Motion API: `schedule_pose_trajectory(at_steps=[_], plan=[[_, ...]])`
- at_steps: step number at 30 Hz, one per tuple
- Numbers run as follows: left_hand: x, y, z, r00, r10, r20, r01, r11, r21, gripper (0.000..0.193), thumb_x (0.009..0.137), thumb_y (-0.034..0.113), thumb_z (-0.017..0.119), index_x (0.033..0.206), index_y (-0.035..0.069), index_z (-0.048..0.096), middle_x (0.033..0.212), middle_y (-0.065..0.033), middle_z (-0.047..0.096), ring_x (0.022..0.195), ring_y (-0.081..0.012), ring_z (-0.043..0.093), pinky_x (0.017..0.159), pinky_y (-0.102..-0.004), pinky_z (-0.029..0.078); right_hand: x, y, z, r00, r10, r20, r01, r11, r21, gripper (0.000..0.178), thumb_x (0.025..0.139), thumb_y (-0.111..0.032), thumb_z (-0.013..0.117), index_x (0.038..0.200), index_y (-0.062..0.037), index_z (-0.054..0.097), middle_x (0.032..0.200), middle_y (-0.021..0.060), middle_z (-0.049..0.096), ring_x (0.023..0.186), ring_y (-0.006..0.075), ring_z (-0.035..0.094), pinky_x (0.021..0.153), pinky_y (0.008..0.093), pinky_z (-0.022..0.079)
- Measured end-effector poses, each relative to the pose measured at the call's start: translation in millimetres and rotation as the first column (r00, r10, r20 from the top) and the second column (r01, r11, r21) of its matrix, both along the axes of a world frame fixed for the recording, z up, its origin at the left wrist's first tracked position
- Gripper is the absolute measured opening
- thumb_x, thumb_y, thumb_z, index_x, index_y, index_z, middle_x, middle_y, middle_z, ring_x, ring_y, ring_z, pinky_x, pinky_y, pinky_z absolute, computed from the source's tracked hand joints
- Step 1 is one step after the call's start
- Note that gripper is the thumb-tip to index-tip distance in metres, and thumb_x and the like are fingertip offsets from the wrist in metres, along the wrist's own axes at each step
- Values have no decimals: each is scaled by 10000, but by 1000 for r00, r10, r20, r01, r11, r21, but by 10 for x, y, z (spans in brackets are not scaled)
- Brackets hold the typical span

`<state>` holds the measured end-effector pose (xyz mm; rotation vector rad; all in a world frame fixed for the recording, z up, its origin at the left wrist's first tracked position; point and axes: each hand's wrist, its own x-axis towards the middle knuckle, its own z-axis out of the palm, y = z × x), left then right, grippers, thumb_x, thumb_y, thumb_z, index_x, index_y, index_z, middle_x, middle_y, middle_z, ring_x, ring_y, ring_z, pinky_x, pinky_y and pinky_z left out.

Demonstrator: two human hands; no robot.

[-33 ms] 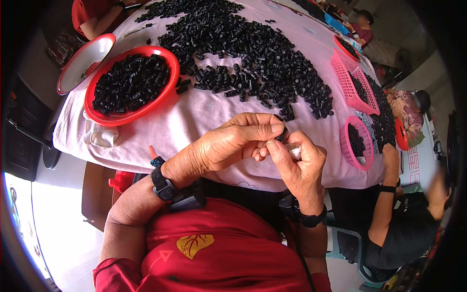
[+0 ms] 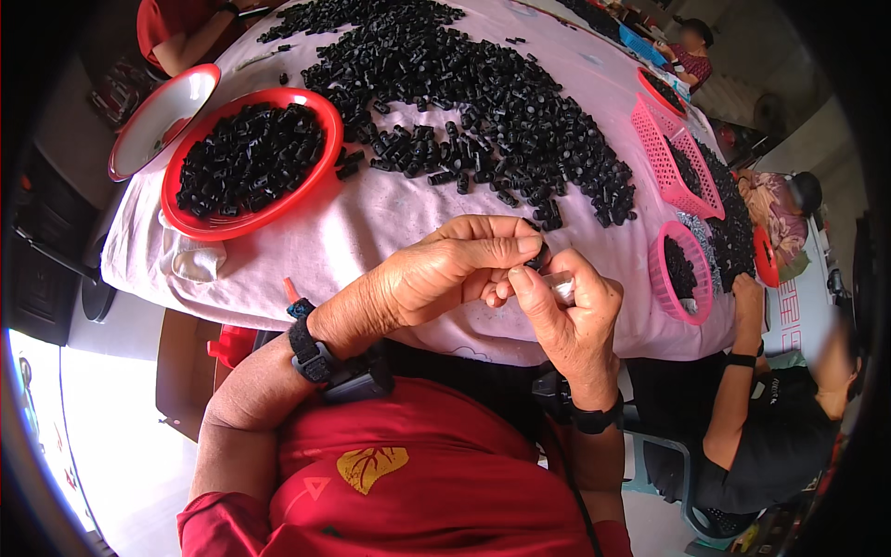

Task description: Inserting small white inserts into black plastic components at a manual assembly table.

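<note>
My left hand [image 2: 464, 265] is closed in a pinch on a small black plastic piece [image 2: 539, 256] above the near edge of the table. Close against it, my right hand [image 2: 577, 311] is closed too, its thumb tip touching that same piece. A pale, shiny object [image 2: 561, 287] lies in the curl of my right fingers; its kind cannot be made out. Just beyond my hands spreads a big heap of short black cylindrical pieces [image 2: 501, 130]. To the left a red basin [image 2: 332, 139] holds many more of them.
A white dish with a red rim [image 2: 200, 88] leans beside the basin. On the right stand a pink basket [image 2: 640, 121] and a round pink basket [image 2: 661, 288] with black pieces. A co-worker [image 2: 770, 427] sits at the right; others are farther off. Pink cloth [image 2: 297, 255] covers the table.
</note>
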<state>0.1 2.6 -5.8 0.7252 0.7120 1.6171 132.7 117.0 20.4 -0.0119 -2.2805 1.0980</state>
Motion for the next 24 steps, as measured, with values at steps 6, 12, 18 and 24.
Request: schedule_pose_trajectory(at_steps=[6, 12, 18, 24], plan=[[2, 4, -4, 1000, 9, 5, -9, 1000, -9, 263, 923, 301, 586, 986, 46, 594, 803, 32, 580, 700, -48, 518, 622, -204, 411, -4, -22, 24, 1000, 1, 2, -1, 1000, -10, 227, 861, -139, 690, 751, -14, 536, 664, 69, 683, 591, 84, 654, 479, 212, 478], [2, 4, -21, 1000, 10, 18, -10, 1000, -18, 262, 921, 301, 590, 987, 48, 592, 805, 30, 580, 697, -53, 518, 621, -205, 405, 8, -14, 32, 999, -24, 38, 23, 999, 22, 238, 867, -158, 685, 743, -22, 533, 653, 66, 680, 593, 85, 659, 489, 215, 485], [-2, 12, -35, 1000, 14, 27, -14, 1000, -27, 264, 916, 300, 599, 992, 48, 593, 811, 30, 579, 697, -54, 517, 619, -205, 407, -4, -24, 41, 998, -25, 52, 25, 1000, 11, 249, 870, -164, 681, 736, -25, 523, 661, 70, 685, 594, 95, 665, 491, 219, 487], [-12, 21, -50, 999, 19, 35, -17, 999, -46, 257, 919, 293, 598, 999, 49, 597, 829, 28, 588, 708, -52, 527, 622, -209, 415, -24, -1, -2, 998, -16, 65, 16, 1000, -1, 255, 873, -167, 677, 736, -25, 516, 664, 85, 686, 592, 104, 668, 484, 222, 485]])
